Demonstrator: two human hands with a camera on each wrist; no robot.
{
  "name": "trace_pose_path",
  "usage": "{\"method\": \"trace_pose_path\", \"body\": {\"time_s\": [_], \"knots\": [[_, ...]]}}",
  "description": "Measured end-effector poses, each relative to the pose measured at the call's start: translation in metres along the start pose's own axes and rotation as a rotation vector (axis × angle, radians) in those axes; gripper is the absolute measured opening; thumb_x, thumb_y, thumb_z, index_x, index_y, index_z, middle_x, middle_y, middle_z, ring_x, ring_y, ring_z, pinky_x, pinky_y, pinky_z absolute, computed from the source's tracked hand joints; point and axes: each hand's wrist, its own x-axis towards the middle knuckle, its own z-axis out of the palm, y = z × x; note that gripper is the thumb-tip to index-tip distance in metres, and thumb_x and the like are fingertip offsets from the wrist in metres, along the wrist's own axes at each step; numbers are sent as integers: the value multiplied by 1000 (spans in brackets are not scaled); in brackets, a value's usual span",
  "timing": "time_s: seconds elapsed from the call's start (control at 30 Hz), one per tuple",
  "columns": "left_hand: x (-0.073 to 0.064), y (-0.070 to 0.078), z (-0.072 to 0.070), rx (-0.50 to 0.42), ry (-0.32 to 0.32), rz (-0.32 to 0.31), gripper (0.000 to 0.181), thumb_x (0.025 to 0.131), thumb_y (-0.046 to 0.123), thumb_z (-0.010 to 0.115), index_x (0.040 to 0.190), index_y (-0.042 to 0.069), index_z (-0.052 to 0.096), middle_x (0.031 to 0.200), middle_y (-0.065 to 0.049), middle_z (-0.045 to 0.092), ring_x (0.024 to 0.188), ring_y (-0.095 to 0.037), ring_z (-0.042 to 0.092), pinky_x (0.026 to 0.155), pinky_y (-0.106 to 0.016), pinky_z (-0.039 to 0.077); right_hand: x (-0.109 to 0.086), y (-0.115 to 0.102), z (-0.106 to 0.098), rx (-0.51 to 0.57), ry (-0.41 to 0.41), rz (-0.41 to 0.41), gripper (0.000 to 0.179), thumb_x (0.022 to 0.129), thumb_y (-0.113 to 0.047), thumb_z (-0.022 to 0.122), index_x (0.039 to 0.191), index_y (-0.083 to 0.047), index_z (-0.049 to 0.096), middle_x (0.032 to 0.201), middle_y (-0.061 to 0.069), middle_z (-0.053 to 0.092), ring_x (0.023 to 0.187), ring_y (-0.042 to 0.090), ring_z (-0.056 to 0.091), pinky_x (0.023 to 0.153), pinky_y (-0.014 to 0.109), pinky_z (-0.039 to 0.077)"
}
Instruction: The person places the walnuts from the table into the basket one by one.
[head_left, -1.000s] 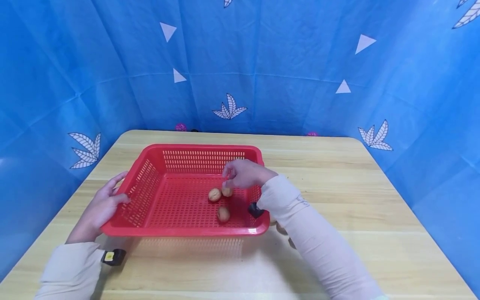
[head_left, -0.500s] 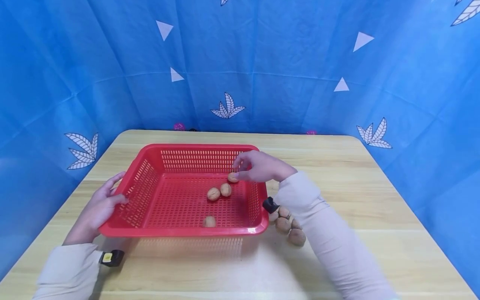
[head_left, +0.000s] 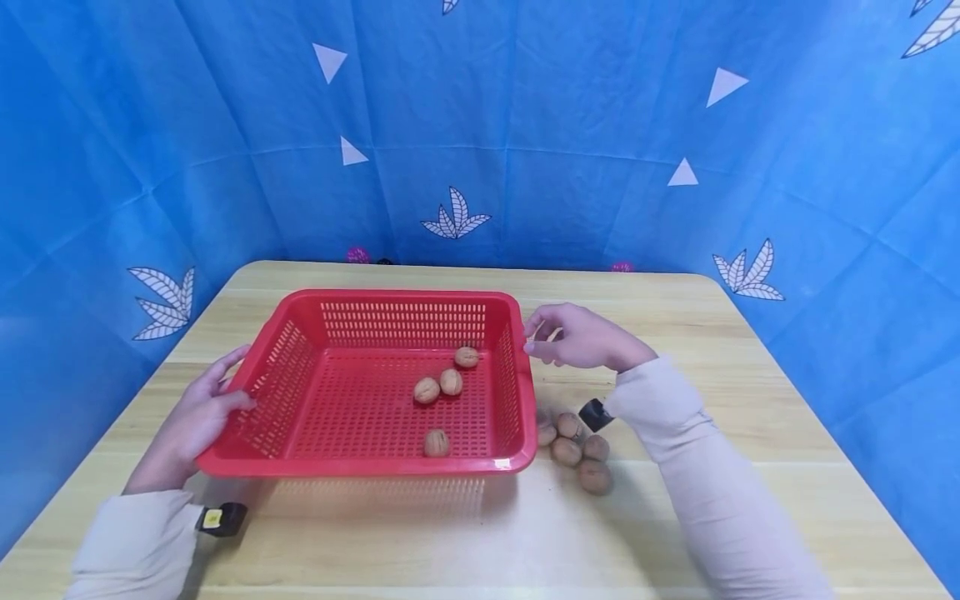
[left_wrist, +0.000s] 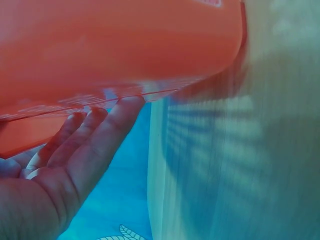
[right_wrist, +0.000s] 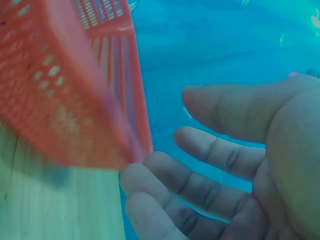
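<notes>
A red plastic basket [head_left: 360, 465] with slotted walls is held up at a tilt, its near side raised off the table. My left hand [head_left: 197, 421] grips its left side, thumb over the rim; in the left wrist view the fingers [left_wrist: 107, 130] lie against the outside wall. Several walnuts lie on the basket floor, one walnut [head_left: 467, 357] near the far right corner and another walnut [head_left: 436, 442] by the near wall. Beside the right rim is my right hand [head_left: 585, 336], fingers loosely bent with nothing between them. Whether its fingertips touch the rim, I cannot tell.
Several loose walnuts [head_left: 595, 477] sit on the wooden table [head_left: 720, 400] right of the basket, below my right forearm. One is partly hidden by the basket. A blue patterned curtain [head_left: 585, 125] hangs behind and at both sides.
My right hand has moved right, from inside the basket to outside its right rim. Walnuts inside have rolled, and one more shows there. My left hand keeps its hold.
</notes>
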Motion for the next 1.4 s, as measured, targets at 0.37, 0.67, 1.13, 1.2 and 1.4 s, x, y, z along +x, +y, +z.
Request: {"method": "trace_pose_path", "body": {"time_s": [0.37,0.67,1.13,1.2,1.4], "knots": [[-1,-1,1,24,8,-4,80,98,13,54,157,27,2,141,-23,32,90,-8,65,77,-43,57,-22,43,3,-67,-49,21,27,91,-16,65,109,3,60,94,11,64,74,25,66,65,32,55],[-2,-3,0,29,6,0,80,98,14,54,157,26,2,136,-20,37,90,-11,67,77,-43,57,-32,71,20,-105,-143,29,23,87,-14,68,106,-2,63,90,4,66,80,20,63,72,35,52],[-3,-2,-1,5,10,16,80,97,12,55,157,26,4,128,-10,44,91,-10,67,77,-44,57,-34,79,33,-119,-226,78,24,85,-28,74,101,-13,65,89,-2,63,89,19,58,81,43,46],[-3,-2,-1,-11,7,18,80,97,11,55,158,26,4,123,-4,47,90,-10,67,76,-43,57,-33,80,35,-116,-226,85,23,84,-26,75,100,-13,65,89,-2,62,89,19,58,81,42,47],[-3,-3,0,-52,-1,22,82,96,10,58,158,26,7,117,5,50,91,-12,67,76,-43,57,-33,84,40,-101,-219,98,20,83,-21,76,98,-13,65,89,-1,61,87,18,56,78,40,47]]}}
